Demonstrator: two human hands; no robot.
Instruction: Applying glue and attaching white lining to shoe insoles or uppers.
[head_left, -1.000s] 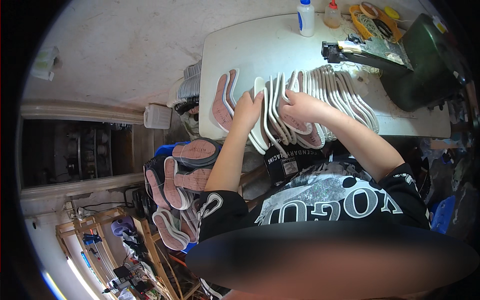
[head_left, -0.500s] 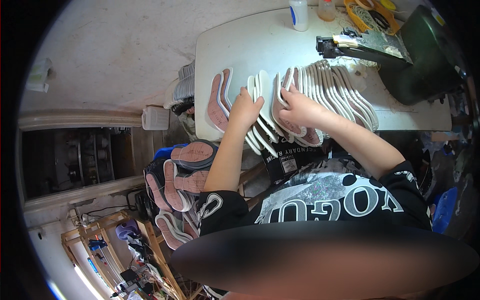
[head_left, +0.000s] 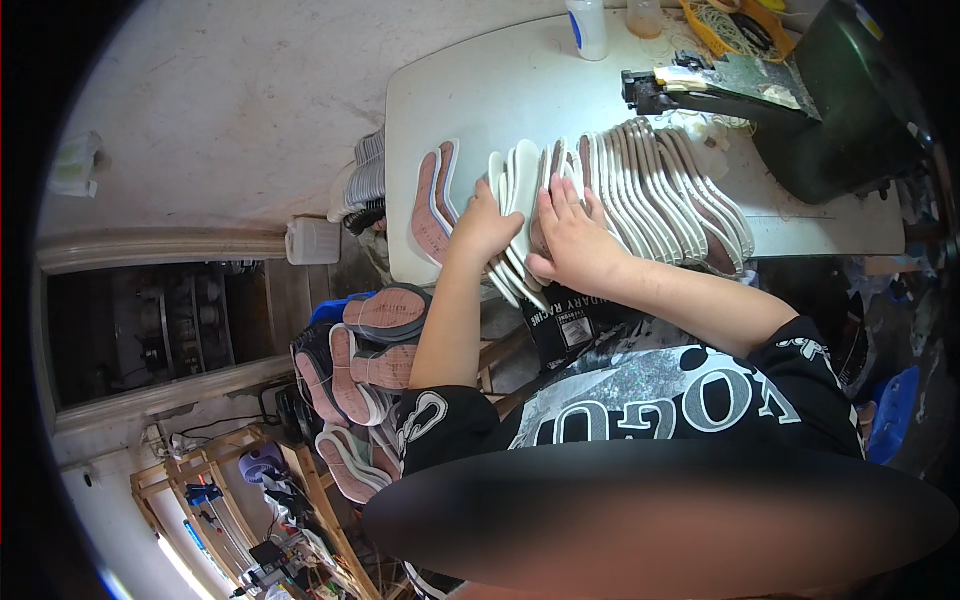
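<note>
A long row of shoe soles (head_left: 655,195) with white rims and brownish-pink faces stands on edge, packed together on the table. My left hand (head_left: 485,228) grips a small bunch of white soles (head_left: 525,165) at its left end, the thumb resting against them. Stretched fingers of my right hand (head_left: 580,235) lie against the soles just right of that bunch, pressing on their near side; the palm hides part of them. Apart on the left, two pinkish soles (head_left: 428,210) lean side by side.
A dark green machine (head_left: 835,110) with an arm reaches over the table (head_left: 460,90) at right. At the back are a white bottle (head_left: 588,30) and a yellow basket (head_left: 720,35). Bundled soles (head_left: 385,310) are piled left of my body, by a white jug (head_left: 313,242).
My right hand has let go of the soles it was holding and flattened against the row, its fingers now straight. Those soles now stand closer to the row. My left hand keeps its grip.
</note>
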